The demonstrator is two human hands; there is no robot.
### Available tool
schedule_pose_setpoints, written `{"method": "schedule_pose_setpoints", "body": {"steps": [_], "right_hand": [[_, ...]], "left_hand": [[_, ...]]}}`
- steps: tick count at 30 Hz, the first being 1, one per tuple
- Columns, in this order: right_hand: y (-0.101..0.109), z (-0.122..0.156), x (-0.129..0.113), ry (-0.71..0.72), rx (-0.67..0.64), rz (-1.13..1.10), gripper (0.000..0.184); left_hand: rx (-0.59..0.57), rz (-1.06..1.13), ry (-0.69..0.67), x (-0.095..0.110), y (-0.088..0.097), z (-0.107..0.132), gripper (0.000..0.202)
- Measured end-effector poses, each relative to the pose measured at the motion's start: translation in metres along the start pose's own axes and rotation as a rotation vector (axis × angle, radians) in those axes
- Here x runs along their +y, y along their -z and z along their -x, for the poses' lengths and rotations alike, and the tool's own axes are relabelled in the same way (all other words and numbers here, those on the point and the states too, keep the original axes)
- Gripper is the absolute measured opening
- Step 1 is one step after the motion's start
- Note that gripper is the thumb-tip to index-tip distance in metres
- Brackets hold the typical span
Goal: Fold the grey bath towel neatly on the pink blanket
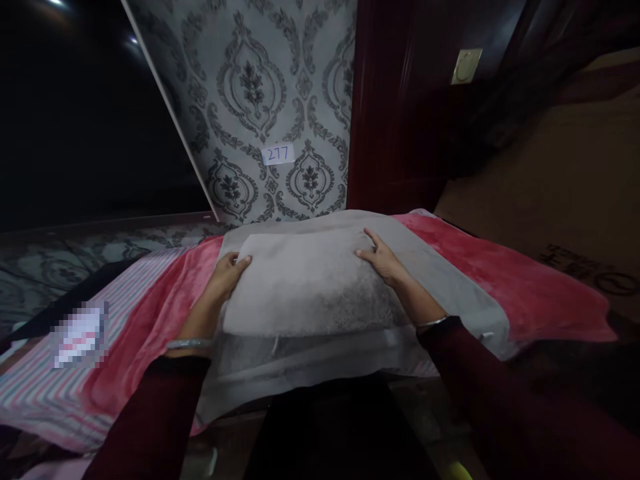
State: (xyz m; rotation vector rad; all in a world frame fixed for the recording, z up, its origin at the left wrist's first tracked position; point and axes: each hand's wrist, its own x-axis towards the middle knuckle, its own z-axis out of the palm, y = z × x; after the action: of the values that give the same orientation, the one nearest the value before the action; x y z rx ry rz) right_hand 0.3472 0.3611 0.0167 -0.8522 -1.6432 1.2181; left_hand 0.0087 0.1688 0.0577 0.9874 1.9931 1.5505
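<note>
A grey towel [310, 287] lies folded in layers on a red fleece blanket [510, 280] in front of me. My left hand [225, 277] rests at the upper left corner of the top fold, fingers curled over its edge. My right hand [381, 257] lies flat on the upper right part of the same fold, fingers stretched out. Both wrists wear bangles below dark red sleeves.
A striped pink and white cloth [125, 300] lies left of the blanket. Patterned grey wallpaper with a paper label "277" [278, 154] stands behind. A dark red door frame [395, 113] is at the back right, and brown cardboard [560, 187] leans at the right.
</note>
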Motion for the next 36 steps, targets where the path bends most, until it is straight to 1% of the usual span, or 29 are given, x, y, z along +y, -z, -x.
{"method": "schedule_pose_setpoints", "body": {"steps": [2,5,7,9,11,13,15,17,19,21,24,26,29,31,33,34,35,36], "right_hand": [[-0.002,-0.006,0.006,-0.111,0.022,0.002,0.090],[-0.010,0.002,0.035,-0.282,0.096,0.080,0.083],[-0.013,0.012,0.057,-0.302,0.069,0.082,0.081],[-0.012,0.021,0.071,-0.275,0.011,0.043,0.084],[-0.008,0.027,0.075,-0.261,-0.022,-0.007,0.088],[-0.006,0.029,0.071,-0.274,-0.034,-0.063,0.090],[-0.006,0.030,0.064,-0.289,-0.048,-0.108,0.091],[-0.007,0.029,0.058,-0.283,-0.063,-0.099,0.091],[-0.008,0.025,0.053,-0.258,-0.082,-0.040,0.088],[-0.008,0.021,0.047,-0.236,-0.090,0.022,0.086],[-0.004,0.018,0.043,-0.217,-0.074,0.074,0.085],[0.001,0.022,0.047,-0.224,-0.064,0.108,0.082],[0.013,0.031,0.061,-0.247,-0.075,0.173,0.073],[0.021,0.031,0.068,-0.230,-0.089,0.277,0.070],[0.024,0.022,0.065,-0.148,-0.072,0.430,0.070],[0.022,0.015,0.059,-0.083,-0.049,0.501,0.069],[0.016,0.005,0.052,-0.009,-0.027,0.554,0.067],[0.006,-0.004,0.043,0.067,-0.016,0.586,0.065]], "left_hand": [[0.006,-0.069,0.078,-0.005,-0.003,-0.005,0.044],[0.066,-0.190,0.155,-0.027,-0.017,-0.002,0.032],[0.107,-0.217,0.151,-0.044,-0.025,0.003,0.026],[0.121,-0.223,0.140,-0.056,-0.030,0.006,0.025],[0.085,-0.200,0.144,-0.062,-0.030,0.007,0.032],[0.012,-0.157,0.158,-0.065,-0.029,0.007,0.041],[-0.010,-0.166,0.152,-0.066,-0.029,0.006,0.047],[0.029,-0.220,0.131,-0.066,-0.029,0.003,0.050],[0.064,-0.259,0.118,-0.064,-0.030,0.000,0.049],[0.062,-0.255,0.111,-0.059,-0.030,-0.002,0.049],[0.073,-0.232,0.085,-0.054,-0.029,0.000,0.054],[0.081,-0.249,0.066,-0.057,-0.028,0.005,0.054],[0.069,-0.325,0.064,-0.066,-0.024,0.012,0.044],[0.055,-0.363,0.073,-0.066,-0.021,0.012,0.045],[0.062,-0.469,0.027,-0.055,-0.021,0.006,0.057],[0.062,-0.545,-0.027,-0.045,-0.025,0.003,0.064],[0.049,-0.628,-0.100,-0.034,-0.032,0.000,0.069],[0.019,-0.706,-0.186,-0.022,-0.043,-0.003,0.071]]}}
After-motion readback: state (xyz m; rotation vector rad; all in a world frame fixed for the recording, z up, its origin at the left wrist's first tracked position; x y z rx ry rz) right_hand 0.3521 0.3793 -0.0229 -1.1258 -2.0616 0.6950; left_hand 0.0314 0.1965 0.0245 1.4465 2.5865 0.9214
